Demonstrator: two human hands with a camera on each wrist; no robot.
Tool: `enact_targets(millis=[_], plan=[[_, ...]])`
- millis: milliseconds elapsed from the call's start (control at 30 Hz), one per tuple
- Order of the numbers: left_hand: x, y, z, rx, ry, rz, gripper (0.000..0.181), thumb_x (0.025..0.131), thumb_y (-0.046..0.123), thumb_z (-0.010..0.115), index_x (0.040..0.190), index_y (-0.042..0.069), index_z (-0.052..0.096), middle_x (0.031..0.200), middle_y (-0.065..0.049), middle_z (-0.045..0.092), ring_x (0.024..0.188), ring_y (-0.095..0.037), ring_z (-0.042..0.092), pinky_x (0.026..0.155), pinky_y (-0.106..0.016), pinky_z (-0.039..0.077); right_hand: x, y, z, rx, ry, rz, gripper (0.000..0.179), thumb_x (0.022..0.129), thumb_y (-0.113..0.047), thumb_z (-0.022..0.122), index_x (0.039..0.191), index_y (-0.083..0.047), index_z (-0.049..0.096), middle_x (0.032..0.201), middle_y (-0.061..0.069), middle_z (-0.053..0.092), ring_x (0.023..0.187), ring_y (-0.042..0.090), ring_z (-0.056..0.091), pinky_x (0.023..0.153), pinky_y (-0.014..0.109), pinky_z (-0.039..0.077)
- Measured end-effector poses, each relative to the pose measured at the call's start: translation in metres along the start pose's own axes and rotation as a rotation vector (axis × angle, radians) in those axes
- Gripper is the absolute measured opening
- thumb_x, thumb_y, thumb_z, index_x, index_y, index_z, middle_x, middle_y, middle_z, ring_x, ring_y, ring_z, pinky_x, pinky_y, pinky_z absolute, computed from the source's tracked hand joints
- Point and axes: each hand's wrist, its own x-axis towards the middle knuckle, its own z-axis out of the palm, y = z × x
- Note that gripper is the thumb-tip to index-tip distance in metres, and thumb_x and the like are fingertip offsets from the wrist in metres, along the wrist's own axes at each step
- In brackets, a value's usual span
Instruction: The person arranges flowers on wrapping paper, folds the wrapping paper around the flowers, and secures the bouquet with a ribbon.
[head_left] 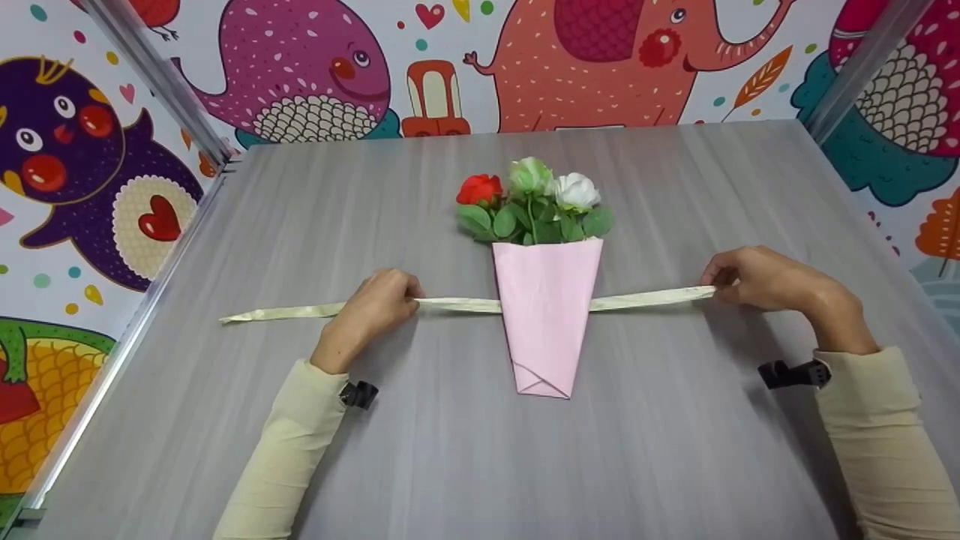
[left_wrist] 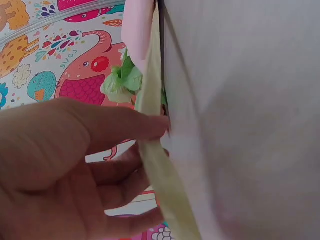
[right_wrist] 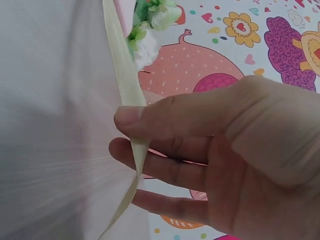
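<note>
A pink paper-wrapped bouquet lies on the table with its flowers toward the far side: a red rose, a pale green one and a white one above green leaves. A pale yellow ribbon runs crosswise and passes behind the wrapper. My left hand pinches the ribbon left of the bouquet, and a loose tail extends further left. On the other side my right hand pinches the ribbon near its right end. In the right wrist view a short ribbon tail hangs past the fingers.
The grey wood-grain table spreads around the bouquet. Behind it stands a wall printed with cartoon animals. Metal posts rise at the back corners, and a metal rail edges the left side.
</note>
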Motion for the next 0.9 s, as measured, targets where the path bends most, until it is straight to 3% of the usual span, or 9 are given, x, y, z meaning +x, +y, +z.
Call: enact_targets(millis=[200,400,467,567,633,700,833,900], plan=[[0.002,0.004,0.0,0.001,0.173,0.088,0.009,0.087,0.001,0.067,0.091,0.002,0.075,0.088,-0.013,0.075,0.081,-0.028,0.066,0.078,-0.046,0.053,0.003,-0.011,-0.003,-0.033,0.078,-0.018,0.022,0.088,-0.002,0.067,0.108,-0.004,0.077,0.106,0.017,0.074,0.086,0.024,0.058,0.065,0.028,0.05],[0.007,0.016,0.001,-0.084,0.292,0.164,0.001,0.086,0.002,0.073,0.087,0.001,0.073,0.088,-0.013,0.075,0.084,-0.03,0.07,0.079,-0.046,0.055,0.01,-0.032,-0.002,-0.058,0.225,-0.179,0.018,0.088,-0.003,0.072,0.105,-0.004,0.078,0.106,0.016,0.075,0.093,0.026,0.066,0.077,0.04,0.059],[0.008,0.021,0.001,-0.132,0.334,0.173,0.003,0.085,0.003,0.075,0.086,0.001,0.072,0.088,-0.014,0.075,0.085,-0.031,0.071,0.079,-0.046,0.056,0.012,-0.04,-0.001,-0.065,0.275,-0.23,0.017,0.087,-0.003,0.074,0.103,-0.006,0.079,0.103,0.013,0.076,0.091,0.024,0.068,0.076,0.034,0.059],[0.01,0.027,0.002,-0.204,0.398,0.193,0.004,0.085,0.003,0.076,0.085,0.002,0.072,0.089,-0.014,0.075,0.087,-0.031,0.072,0.081,-0.047,0.056,0.016,-0.049,0.002,-0.065,0.376,-0.317,0.015,0.084,-0.003,0.078,0.098,-0.008,0.08,0.095,0.007,0.076,0.085,0.017,0.067,0.073,0.015,0.051],[0.011,0.032,0.0,-0.259,0.389,0.193,0.004,0.086,0.004,0.075,0.088,0.002,0.072,0.091,-0.014,0.076,0.09,-0.031,0.072,0.083,-0.047,0.056,0.019,-0.056,0.004,-0.059,0.42,-0.357,0.015,0.083,-0.003,0.079,0.097,-0.009,0.08,0.092,0.004,0.076,0.084,0.015,0.067,0.074,0.007,0.045],[0.013,0.038,-0.002,-0.314,0.341,0.186,0.005,0.088,0.006,0.074,0.091,0.002,0.073,0.094,-0.014,0.076,0.094,-0.03,0.071,0.087,-0.047,0.055,0.023,-0.063,0.007,-0.057,0.439,-0.381,0.015,0.082,-0.004,0.08,0.096,-0.009,0.08,0.09,0.003,0.076,0.083,0.015,0.067,0.075,0.009,0.047],[0.015,0.055,-0.009,-0.403,0.22,0.164,0.01,0.093,0.009,0.07,0.1,0.004,0.074,0.1,-0.012,0.077,0.101,-0.026,0.071,0.093,-0.045,0.054,0.029,-0.082,0.009,-0.05,0.387,-0.348,0.013,0.083,-0.008,0.08,0.096,-0.008,0.079,0.09,0.006,0.077,0.083,0.019,0.07,0.077,0.031,0.056],[0.017,0.063,-0.011,-0.43,0.2,0.17,0.012,0.094,0.01,0.069,0.104,0.006,0.074,0.103,-0.01,0.076,0.103,-0.024,0.07,0.093,-0.043,0.054,0.033,-0.091,0.01,-0.043,0.365,-0.336,0.012,0.085,-0.01,0.08,0.096,-0.007,0.079,0.09,0.007,0.077,0.082,0.02,0.07,0.076,0.04,0.056]])
